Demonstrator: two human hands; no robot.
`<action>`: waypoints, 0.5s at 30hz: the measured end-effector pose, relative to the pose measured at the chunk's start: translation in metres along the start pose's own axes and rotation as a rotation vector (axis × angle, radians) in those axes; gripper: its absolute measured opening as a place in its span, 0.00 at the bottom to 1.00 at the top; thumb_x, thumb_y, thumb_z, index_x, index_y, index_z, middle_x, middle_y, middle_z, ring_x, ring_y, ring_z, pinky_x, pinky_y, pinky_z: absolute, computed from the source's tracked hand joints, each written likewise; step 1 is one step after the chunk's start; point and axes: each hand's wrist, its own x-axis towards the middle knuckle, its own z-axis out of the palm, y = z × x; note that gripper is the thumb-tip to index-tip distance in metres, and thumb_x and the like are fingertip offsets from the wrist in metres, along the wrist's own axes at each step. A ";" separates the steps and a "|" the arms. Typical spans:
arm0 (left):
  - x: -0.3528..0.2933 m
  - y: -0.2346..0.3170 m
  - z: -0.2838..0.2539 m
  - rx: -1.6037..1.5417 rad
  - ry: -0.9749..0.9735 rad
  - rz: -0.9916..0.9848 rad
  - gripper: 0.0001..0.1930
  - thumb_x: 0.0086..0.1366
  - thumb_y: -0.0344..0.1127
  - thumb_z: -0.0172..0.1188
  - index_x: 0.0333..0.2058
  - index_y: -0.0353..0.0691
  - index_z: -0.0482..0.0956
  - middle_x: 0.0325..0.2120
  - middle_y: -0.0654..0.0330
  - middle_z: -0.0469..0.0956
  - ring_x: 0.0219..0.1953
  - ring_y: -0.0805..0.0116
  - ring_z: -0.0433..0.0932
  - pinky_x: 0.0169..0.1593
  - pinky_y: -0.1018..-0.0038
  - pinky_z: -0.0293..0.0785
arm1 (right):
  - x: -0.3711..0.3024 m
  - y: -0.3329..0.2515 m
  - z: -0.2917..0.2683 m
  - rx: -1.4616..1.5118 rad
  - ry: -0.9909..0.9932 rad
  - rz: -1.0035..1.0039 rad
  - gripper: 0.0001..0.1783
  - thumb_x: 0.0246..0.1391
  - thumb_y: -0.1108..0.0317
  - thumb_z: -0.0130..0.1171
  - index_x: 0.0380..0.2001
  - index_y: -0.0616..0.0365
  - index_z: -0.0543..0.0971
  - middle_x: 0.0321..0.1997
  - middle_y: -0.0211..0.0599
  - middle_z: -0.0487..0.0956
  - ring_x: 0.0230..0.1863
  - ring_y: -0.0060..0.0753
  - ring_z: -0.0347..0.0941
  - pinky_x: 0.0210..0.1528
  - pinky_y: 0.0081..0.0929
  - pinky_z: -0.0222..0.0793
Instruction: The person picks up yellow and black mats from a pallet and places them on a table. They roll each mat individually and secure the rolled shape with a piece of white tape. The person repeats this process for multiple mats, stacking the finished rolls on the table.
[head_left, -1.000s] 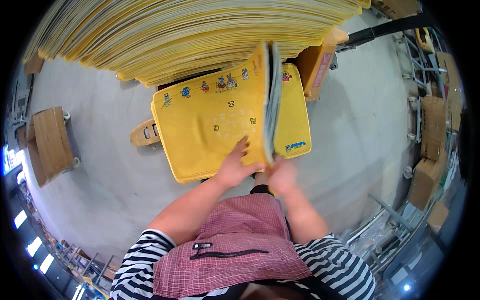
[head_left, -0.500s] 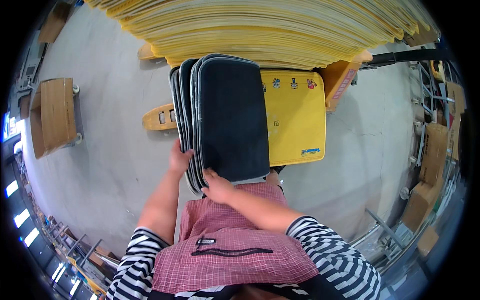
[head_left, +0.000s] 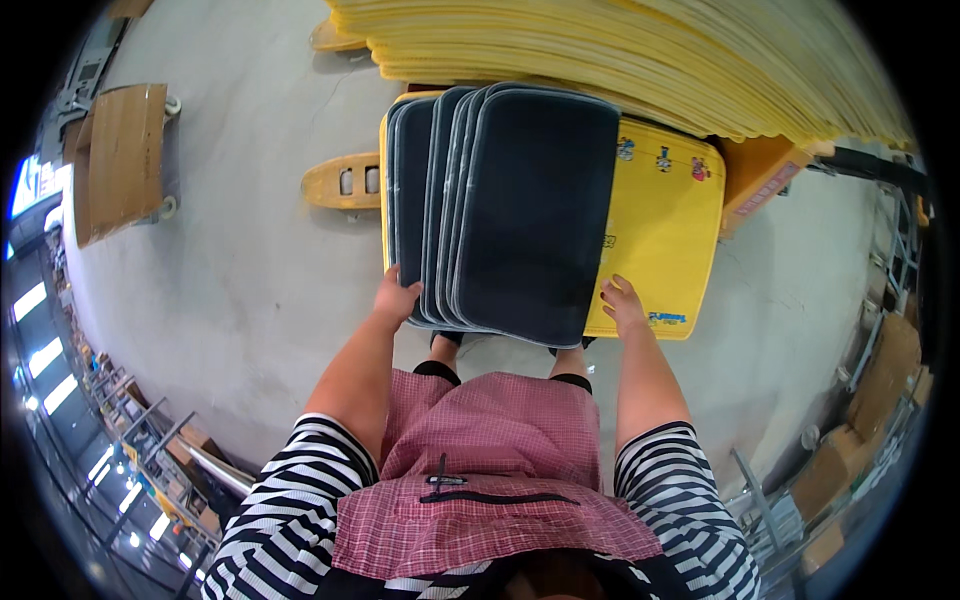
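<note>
A fanned stack of black, round-cornered mats with grey edging (head_left: 535, 215) lies over the left and middle of a yellow mat (head_left: 668, 235) with small cartoon prints. At the stack's lower left edge, my left hand (head_left: 396, 297) is closed on the outermost black mat, its thumb over the top and its other fingers partly hidden at the edge. My right hand (head_left: 625, 305) is beside the stack's lower right edge, over the yellow mat. Its fingers are apart and hold nothing.
Behind the mats rises a tall pile of yellow sheets (head_left: 620, 70). A yellow pallet-jack fork (head_left: 342, 183) sticks out at left, and an orange panel (head_left: 765, 180) stands at right. A cardboard box on casters (head_left: 125, 160) is on the floor at far left.
The black mats have shifted and spread out leftward over the yellow mat. My right hand has gone from the stack's lower left to its right side; my left hand remains at the left edge.
</note>
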 end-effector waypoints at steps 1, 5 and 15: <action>0.008 -0.010 0.000 -0.067 0.014 -0.022 0.42 0.66 0.38 0.68 0.73 0.36 0.55 0.64 0.37 0.70 0.67 0.49 0.70 0.66 0.62 0.69 | 0.003 0.002 0.007 0.011 -0.077 0.011 0.45 0.60 0.45 0.67 0.72 0.58 0.63 0.67 0.42 0.74 0.68 0.40 0.68 0.65 0.43 0.63; 0.015 -0.033 -0.003 -0.137 0.087 -0.200 0.44 0.67 0.41 0.67 0.75 0.40 0.51 0.65 0.38 0.68 0.64 0.46 0.72 0.63 0.57 0.71 | 0.006 0.043 0.033 -0.100 -0.217 -0.032 0.53 0.46 0.54 0.80 0.70 0.63 0.64 0.65 0.49 0.75 0.66 0.45 0.70 0.65 0.38 0.68; -0.051 -0.111 0.050 -1.022 -0.241 -0.757 0.55 0.66 0.79 0.40 0.75 0.38 0.44 0.68 0.39 0.62 0.69 0.41 0.64 0.70 0.42 0.59 | -0.110 -0.063 0.073 0.118 -0.217 0.023 0.44 0.48 0.63 0.78 0.65 0.68 0.70 0.64 0.47 0.75 0.65 0.43 0.71 0.69 0.37 0.63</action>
